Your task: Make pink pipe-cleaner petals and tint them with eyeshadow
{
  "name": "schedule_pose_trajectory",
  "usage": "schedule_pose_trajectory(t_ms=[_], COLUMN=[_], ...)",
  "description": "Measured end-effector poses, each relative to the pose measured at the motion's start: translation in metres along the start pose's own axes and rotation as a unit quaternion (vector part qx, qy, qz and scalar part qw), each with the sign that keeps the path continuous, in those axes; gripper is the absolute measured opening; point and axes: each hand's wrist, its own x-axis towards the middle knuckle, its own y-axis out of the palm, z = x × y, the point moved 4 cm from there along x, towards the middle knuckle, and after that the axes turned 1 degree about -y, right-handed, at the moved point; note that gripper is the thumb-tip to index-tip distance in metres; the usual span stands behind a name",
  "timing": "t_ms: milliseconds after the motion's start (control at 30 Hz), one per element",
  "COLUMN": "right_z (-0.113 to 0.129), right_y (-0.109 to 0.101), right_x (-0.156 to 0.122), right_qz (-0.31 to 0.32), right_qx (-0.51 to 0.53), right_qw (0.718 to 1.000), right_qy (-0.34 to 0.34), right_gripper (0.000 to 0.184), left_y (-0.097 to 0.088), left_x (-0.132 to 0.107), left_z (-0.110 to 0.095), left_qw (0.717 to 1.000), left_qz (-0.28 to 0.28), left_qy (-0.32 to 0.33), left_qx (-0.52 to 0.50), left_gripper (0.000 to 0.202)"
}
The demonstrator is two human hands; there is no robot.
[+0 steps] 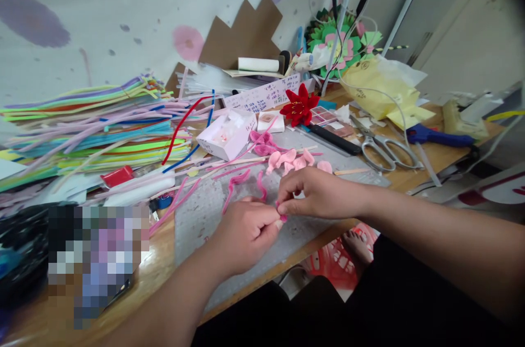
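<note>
My left hand (248,232) and my right hand (305,194) meet over the front of a grey cutting mat (197,227). Between their fingertips they pinch a small piece of dark pink pipe cleaner (283,218), mostly covered by the fingers. Just beyond my left hand lie bent lengths of pink pipe cleaner (235,186). Past my right hand are several pale pink fuzzy petal shapes (289,160). A looped magenta pipe cleaner piece (264,143) rests behind them.
Bundles of coloured pipe cleaners (102,128) fill the left. A white box (227,134), a red fuzzy flower (300,106), scissors (385,150) and a blue glue gun (438,136) stand behind and right. The wooden table edge (246,295) runs close below my hands.
</note>
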Motion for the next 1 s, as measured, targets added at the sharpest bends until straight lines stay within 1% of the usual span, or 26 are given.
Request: schedule_pose_trajectory(t_ms=[100,167,200,267,300,333,400,433,500,567,667,700,733,767,800,833,900,933,1000], right_z=[0.002,0.003,0.005,0.012,0.018,0.024,0.036,0.04,0.045,0.046,0.045,0.043,0.042,0.04,0.039,0.037,0.034,0.033,0.032], right_y=[0.003,0.006,0.007,0.01,0.011,0.013,0.019,0.022,0.023,0.021,0.016,0.015,0.014,0.012,0.009,0.006,-0.001,-0.004,-0.006], right_x=[0.004,0.005,0.006,0.005,0.004,0.002,-0.006,-0.01,-0.018,-0.023,-0.026,-0.026,-0.025,-0.023,-0.021,-0.019,-0.014,-0.012,-0.008], right_qz=[-0.001,0.001,-0.008,-0.046,-0.071,-0.093,-0.116,-0.12,-0.129,-0.157,-0.199,-0.207,-0.209,-0.211,-0.212,-0.209,-0.203,-0.201,-0.184], right_qx=[-0.032,-0.05,-0.072,-0.138,-0.177,-0.217,-0.285,-0.308,-0.331,-0.335,-0.372,-0.386,-0.393,-0.39,-0.376,-0.354,-0.286,-0.249,-0.19], right_qw=[0.998,0.997,0.997,0.989,0.979,0.963,0.92,0.897,0.862,0.838,0.785,0.768,0.761,0.765,0.779,0.803,0.859,0.883,0.918], right_qy=[0.046,0.052,0.042,-0.018,-0.067,-0.127,-0.244,-0.293,-0.361,-0.401,-0.454,-0.467,-0.472,-0.467,-0.455,-0.432,-0.372,-0.343,-0.294], right_gripper=[0.005,0.007,0.008,0.01,0.011,0.013,0.022,0.027,0.033,0.033,0.031,0.03,0.028,0.026,0.023,0.02,0.018,0.022,0.032], left_y=[0.005,0.008,0.007,0.006,0.006,0.007,0.01,0.011,0.012,0.014,0.017,0.018,0.019,0.019,0.018,0.017,0.01,0.007,0.0], left_x=[-0.001,0.0,0.0,0.002,0.002,0.002,0.0,-0.001,-0.003,-0.005,-0.006,-0.006,-0.006,-0.006,-0.006,-0.006,-0.006,-0.006,-0.005], left_z=[0.002,0.003,0.004,0.008,0.011,0.014,0.017,0.017,0.016,0.014,0.013,0.014,0.015,0.017,0.019,0.02,0.023,0.024,0.022], left_qw=[0.998,0.997,0.998,0.999,0.995,0.985,0.943,0.918,0.874,0.83,0.766,0.753,0.746,0.745,0.751,0.764,0.807,0.833,0.885], left_qz=[0.011,0.021,0.02,0.019,0.025,0.035,0.053,0.053,0.033,0.012,-0.024,-0.034,-0.038,-0.041,-0.042,-0.045,-0.066,-0.077,-0.085], left_qy=[0.026,0.029,0.019,-0.04,-0.085,-0.132,-0.2,-0.215,-0.229,-0.242,-0.245,-0.24,-0.235,-0.23,-0.225,-0.218,-0.206,-0.2,-0.184], left_qx=[0.057,0.065,0.06,0.012,-0.041,-0.109,-0.261,-0.329,-0.427,-0.503,-0.594,-0.612,-0.622,-0.625,-0.62,-0.606,-0.55,-0.51,-0.418], left_gripper=[0.032,0.03,0.03,0.028,0.026,0.024,0.022,0.022,0.022,0.022,0.023,0.024,0.026,0.027,0.028,0.028,0.029,0.029,0.029])
